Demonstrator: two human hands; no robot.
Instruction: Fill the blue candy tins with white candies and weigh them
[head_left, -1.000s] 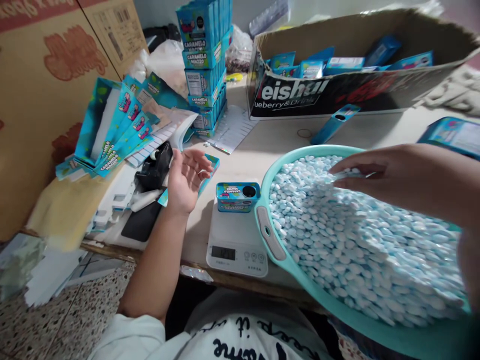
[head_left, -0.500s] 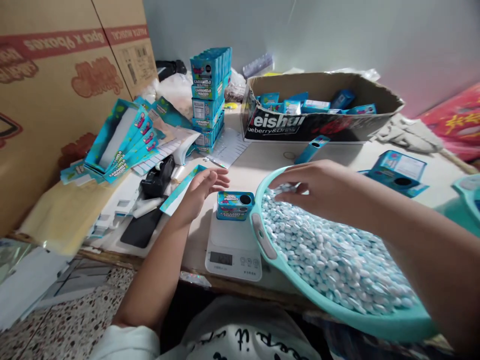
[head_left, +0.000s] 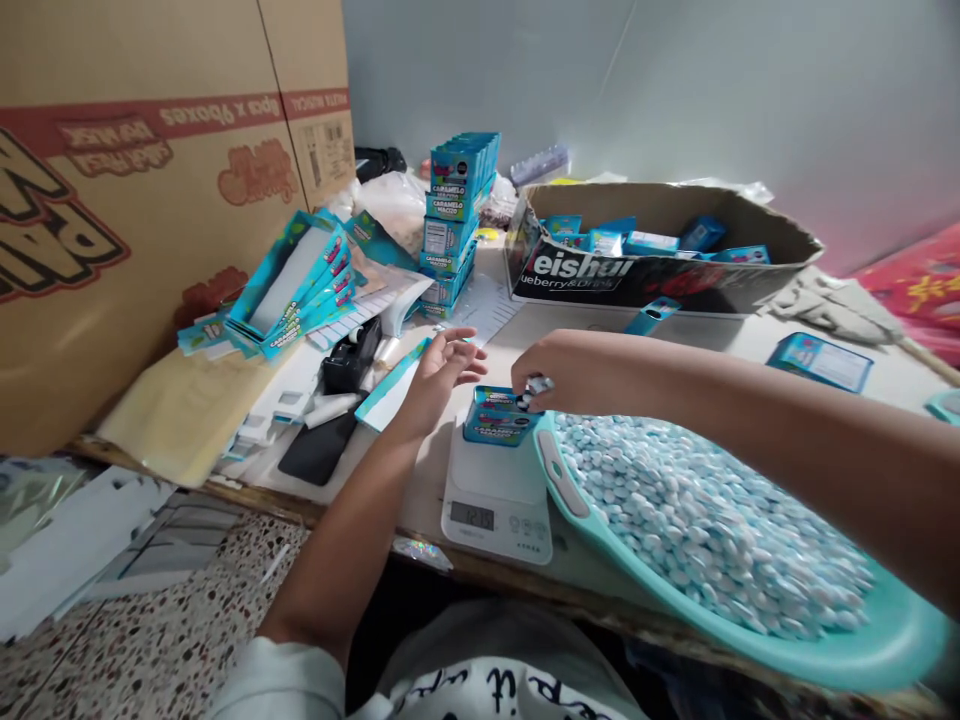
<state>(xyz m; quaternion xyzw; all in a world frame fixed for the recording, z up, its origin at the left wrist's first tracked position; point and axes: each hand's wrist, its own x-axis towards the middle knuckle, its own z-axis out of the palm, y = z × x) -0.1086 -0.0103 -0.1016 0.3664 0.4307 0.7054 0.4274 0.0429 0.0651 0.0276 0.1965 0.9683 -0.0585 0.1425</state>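
My right hand (head_left: 544, 375) is closed around a few small white and pale-blue candies (head_left: 538, 388), right at the top opening of a small blue candy box (head_left: 499, 428). That box stands on a white kitchen scale (head_left: 499, 500) with a lit display. Left of the box, my left hand (head_left: 450, 365) hovers with fingers apart and holds nothing. A turquoise tub (head_left: 720, 640) full of loose candies (head_left: 697, 520) sits beside the scale, under my right forearm.
Blue boxes are stacked (head_left: 452, 220) at the back. An open carton (head_left: 637, 275) holds more boxes. Nested display trays (head_left: 289, 280), a black phone-like slab (head_left: 319, 445) and papers lie left. A large cardboard box (head_left: 172, 180) stands far left; a single box (head_left: 821, 362) lies right.
My right hand has moved left from the candies in the tub to the top of the box on the scale, carrying candies. My left hand stays beside the box. The camera view has shifted.
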